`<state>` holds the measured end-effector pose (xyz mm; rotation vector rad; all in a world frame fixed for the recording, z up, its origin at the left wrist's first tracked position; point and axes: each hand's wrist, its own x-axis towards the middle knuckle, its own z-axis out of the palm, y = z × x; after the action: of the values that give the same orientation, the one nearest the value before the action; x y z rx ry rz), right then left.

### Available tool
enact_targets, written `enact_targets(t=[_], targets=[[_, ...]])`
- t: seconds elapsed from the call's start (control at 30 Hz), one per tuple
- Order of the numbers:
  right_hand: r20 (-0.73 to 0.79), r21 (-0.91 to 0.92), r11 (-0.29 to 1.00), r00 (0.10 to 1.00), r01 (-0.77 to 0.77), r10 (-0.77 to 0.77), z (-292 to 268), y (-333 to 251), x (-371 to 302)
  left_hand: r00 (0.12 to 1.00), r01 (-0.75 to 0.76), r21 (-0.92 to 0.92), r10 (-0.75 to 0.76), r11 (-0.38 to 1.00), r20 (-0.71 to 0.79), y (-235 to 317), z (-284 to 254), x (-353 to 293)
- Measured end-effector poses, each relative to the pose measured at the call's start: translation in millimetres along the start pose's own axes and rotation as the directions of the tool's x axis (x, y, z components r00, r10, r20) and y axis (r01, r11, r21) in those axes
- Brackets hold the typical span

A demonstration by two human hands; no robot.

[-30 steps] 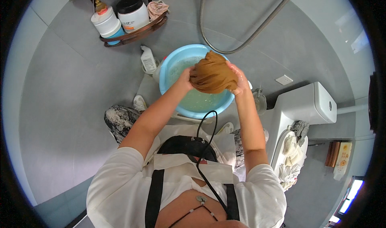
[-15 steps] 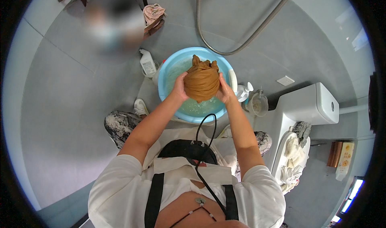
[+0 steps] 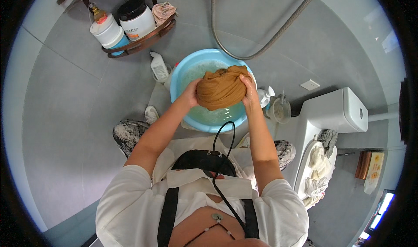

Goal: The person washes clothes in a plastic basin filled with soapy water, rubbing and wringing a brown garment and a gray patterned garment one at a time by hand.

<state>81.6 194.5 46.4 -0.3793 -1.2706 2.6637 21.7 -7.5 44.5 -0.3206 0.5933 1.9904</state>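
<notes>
A bunched brown cloth [image 3: 222, 90] is held over a light blue basin [image 3: 178, 68] of cloudy, sudsy water [image 3: 202, 70]. My left hand [image 3: 191, 93] grips the cloth's left side, its fingertips partly hidden behind the fabric. On the other side my right hand [image 3: 250, 90] clasps the cloth, with the thumb near its upper right corner. Wet folds wrap around the bundle's front. Which garment it is, I cannot tell. Both forearms reach forward from the lower edge.
A white bottle [image 3: 159, 67] stands left of the basin; a white pump bottle [image 3: 264, 96] and a clear container [image 3: 280, 111] stand right. A corner shelf [image 3: 146, 40] holds tubs. Clothes [image 3: 318, 177] lie on the toilet [image 3: 326, 116]. A metal hose [image 3: 278, 36] hangs beyond the basin.
The cloth has spread wider, its top leaning to the right. My right hand has moved slightly right and up along it, while my left hand has shifted a little left.
</notes>
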Motion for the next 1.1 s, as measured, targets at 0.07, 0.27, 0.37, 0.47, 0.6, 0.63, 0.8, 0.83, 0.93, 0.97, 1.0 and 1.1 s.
enact_targets(t=[0.07, 0.27, 0.37, 0.47, 0.6, 0.63, 0.8, 0.83, 0.93, 0.97, 1.0, 1.1], targets=[[-0.097, 0.001, 0.998, 0.993, 0.066, -0.066, 1, 0, 4, 0.995, -0.006, 0.038, 0.010, 0.999, -0.100, 1, 4, -6], [-0.178, 0.072, 0.983, 0.972, 0.166, -0.151, 29, -4, -10, 0.988, 0.108, 0.149, -0.122, 0.983, 0.090, -6, 0, -10], [-0.127, 0.026, 0.975, 0.968, 0.219, -0.215, 46, -10, -18, 0.989, 0.142, 0.105, -0.147, 0.984, 0.037, -12, 10, -14], [-0.010, 0.134, 0.975, 0.984, 0.178, -0.179, 64, -15, -19, 0.981, -0.132, 0.022, 0.127, 0.991, 0.144, -21, 16, -5], [0.037, 0.198, 0.980, 0.999, 0.032, -0.040, 57, -21, -16, 0.912, -0.397, 0.155, 0.408, 0.904, -0.045, -8, 34, 3], [0.028, 0.204, 0.978, 0.999, -0.036, 0.031, 50, -19, -16, 0.888, -0.440, 0.206, 0.457, 0.874, -0.044, -4, 38, 1], [0.067, 0.215, 0.958, 0.982, -0.190, 0.179, 43, -13, -17, 0.811, -0.536, 0.420, 0.584, 0.733, 0.015, 3, 60, -4], [0.088, 0.235, 0.952, 0.980, -0.197, 0.181, 38, -7, -12, 0.802, -0.542, 0.422, 0.597, 0.726, 0.004, 3, 63, -3], [0.078, 0.249, 0.935, 0.968, -0.251, 0.239, 47, -9, -12, 0.785, -0.552, 0.431, 0.619, 0.713, -0.017, 8, 53, 6], [0.063, 0.247, 0.929, 0.962, -0.275, 0.267, 52, -11, -13, 0.781, -0.554, 0.434, 0.624, 0.710, -0.023, 9, 47, 10], [0.066, 0.250, 0.930, 0.963, -0.270, 0.262, 52, -9, -13, 0.778, -0.551, 0.418, 0.626, 0.722, -0.056, 8, 51, 9], [0.084, 0.288, 0.923, 0.967, -0.254, 0.240, 44, 1, -6, 0.766, -0.554, 0.377, 0.632, 0.742, -0.118, 6, 56, 9]])
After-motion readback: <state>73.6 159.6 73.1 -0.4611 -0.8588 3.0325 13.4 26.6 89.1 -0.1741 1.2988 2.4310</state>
